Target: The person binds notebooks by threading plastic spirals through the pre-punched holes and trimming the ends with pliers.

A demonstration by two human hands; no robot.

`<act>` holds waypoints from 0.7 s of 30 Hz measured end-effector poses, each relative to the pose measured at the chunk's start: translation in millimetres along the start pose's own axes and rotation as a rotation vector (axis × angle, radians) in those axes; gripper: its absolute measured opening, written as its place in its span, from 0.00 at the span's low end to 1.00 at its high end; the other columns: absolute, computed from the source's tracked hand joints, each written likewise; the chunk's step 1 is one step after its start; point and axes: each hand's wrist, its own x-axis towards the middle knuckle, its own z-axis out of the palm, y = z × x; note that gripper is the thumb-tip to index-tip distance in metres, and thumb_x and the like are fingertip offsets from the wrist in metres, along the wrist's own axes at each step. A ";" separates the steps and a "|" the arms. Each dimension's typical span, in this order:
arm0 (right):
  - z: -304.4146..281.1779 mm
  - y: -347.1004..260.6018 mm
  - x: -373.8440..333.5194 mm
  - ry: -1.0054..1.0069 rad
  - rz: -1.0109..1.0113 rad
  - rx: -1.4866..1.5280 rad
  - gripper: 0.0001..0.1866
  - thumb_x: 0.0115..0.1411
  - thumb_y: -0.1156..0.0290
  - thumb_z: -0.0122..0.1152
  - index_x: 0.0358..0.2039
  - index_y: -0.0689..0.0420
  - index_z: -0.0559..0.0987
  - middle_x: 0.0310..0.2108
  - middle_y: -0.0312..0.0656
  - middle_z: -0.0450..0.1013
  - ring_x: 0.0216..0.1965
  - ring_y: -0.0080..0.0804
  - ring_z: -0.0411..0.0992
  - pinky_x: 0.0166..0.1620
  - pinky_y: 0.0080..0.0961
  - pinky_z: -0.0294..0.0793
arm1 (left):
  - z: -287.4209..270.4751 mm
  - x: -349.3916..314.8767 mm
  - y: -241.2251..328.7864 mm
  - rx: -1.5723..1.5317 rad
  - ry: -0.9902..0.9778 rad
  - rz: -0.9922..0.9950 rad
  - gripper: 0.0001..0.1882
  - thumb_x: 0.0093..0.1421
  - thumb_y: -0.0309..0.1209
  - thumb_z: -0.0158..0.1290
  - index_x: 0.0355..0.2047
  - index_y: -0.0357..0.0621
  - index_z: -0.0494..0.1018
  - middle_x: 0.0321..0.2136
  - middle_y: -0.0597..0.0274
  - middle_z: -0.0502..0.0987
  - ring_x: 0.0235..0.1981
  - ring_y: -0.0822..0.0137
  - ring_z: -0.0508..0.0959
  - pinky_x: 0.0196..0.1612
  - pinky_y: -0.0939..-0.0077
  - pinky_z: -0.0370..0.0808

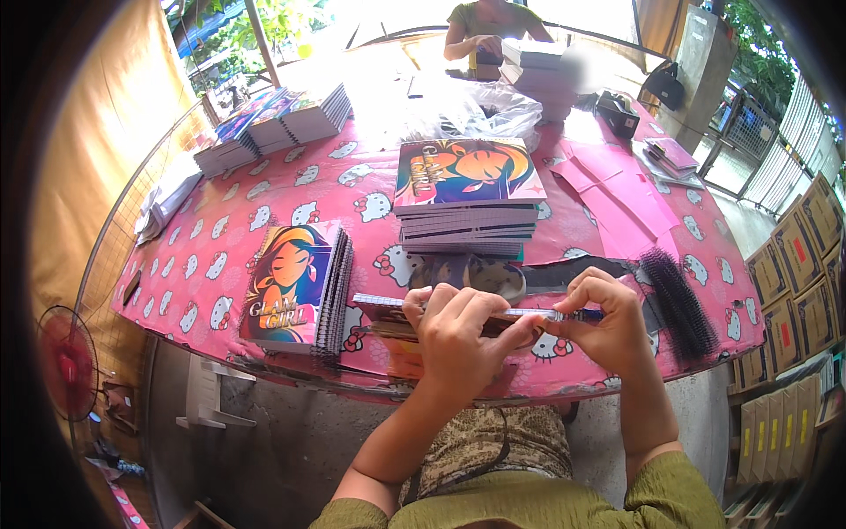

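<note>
My left hand (pixel 458 339) is closed round a notebook (pixel 379 301) held edge-on above the table's near edge, its page edges facing up. At the notebook's right end my right hand (pixel 608 326) pinches what looks like a thin dark binding coil (pixel 589 315), mostly hidden by the fingers. Both hands' fingertips nearly meet there. Under the left hand, orange covers partly show. To the right lies a heap of black spiral coils (pixel 674 304). Beyond my hands stands a stack of notebooks (pixel 467 176) with an illustrated cover; a second stack, spiral-bound (pixel 291 282), sits at the left.
A pink patterned cloth (pixel 308 189) covers the table. Bound notebooks (pixel 304 119) stand far left, pink sheets (pixel 617 194) lie right, and clear plastic (pixel 498 110) lies behind. Across the table a person (pixel 493 31) handles stacked items. Cartons (pixel 797 256) line the right; a red fan (pixel 66 361) stands left.
</note>
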 end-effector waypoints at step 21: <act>-15.7 -15.0 -0.4 -0.140 -0.030 -0.117 0.10 0.48 0.83 0.66 0.33 0.61 0.80 0.28 0.41 0.73 0.28 0.30 0.74 0.32 0.25 0.72 | -3.4 -1.0 12.9 0.101 -0.085 -0.094 0.23 0.47 0.56 0.62 0.23 0.49 0.72 0.23 0.72 0.72 0.32 0.67 0.70 0.50 0.57 0.53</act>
